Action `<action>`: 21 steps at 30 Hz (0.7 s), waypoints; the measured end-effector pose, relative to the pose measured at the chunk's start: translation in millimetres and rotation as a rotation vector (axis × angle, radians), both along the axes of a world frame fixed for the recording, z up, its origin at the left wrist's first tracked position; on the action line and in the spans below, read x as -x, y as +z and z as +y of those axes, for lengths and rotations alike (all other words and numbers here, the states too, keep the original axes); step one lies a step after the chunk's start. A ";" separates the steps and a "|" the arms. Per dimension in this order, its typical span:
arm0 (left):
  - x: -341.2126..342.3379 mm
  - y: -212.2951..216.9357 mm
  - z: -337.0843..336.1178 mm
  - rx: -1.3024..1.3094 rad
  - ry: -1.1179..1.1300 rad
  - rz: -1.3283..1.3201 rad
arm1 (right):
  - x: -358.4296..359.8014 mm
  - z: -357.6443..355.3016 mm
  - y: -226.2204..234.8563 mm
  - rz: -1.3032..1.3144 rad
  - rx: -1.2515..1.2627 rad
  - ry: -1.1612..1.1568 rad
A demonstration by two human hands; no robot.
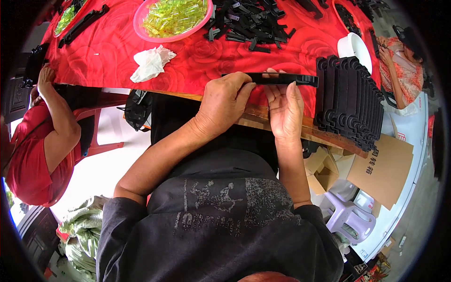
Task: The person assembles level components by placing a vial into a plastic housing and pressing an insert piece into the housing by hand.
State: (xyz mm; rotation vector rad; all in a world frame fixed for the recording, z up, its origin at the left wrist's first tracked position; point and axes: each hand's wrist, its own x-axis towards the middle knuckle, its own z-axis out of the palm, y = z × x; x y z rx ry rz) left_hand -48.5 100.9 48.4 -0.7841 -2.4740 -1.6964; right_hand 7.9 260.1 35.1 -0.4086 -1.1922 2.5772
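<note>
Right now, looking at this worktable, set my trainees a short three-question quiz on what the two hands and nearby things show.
1. True or false: both the left hand and the right hand hold the long black plastic strip.
2. What colour are the small clear pieces in the pink bowl?
3. Where does the row of stacked black parts stand? A) to the right of the hands, at the table edge; B) on the floor; C) in the white bowl.

Key: 1 true; 2 yellow; 3 A.
</note>
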 end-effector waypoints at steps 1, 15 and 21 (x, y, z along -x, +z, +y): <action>-0.7 0.4 -0.1 0.007 0.000 0.017 | 1.1 -0.6 -0.8 -0.016 0.005 -0.005; 48.7 22.8 -29.0 -0.077 0.092 0.092 | 5.6 2.2 0.0 -0.132 0.020 -0.086; 122.7 16.0 -84.3 0.402 0.419 0.388 | 5.3 3.5 -0.2 -0.099 0.082 -0.012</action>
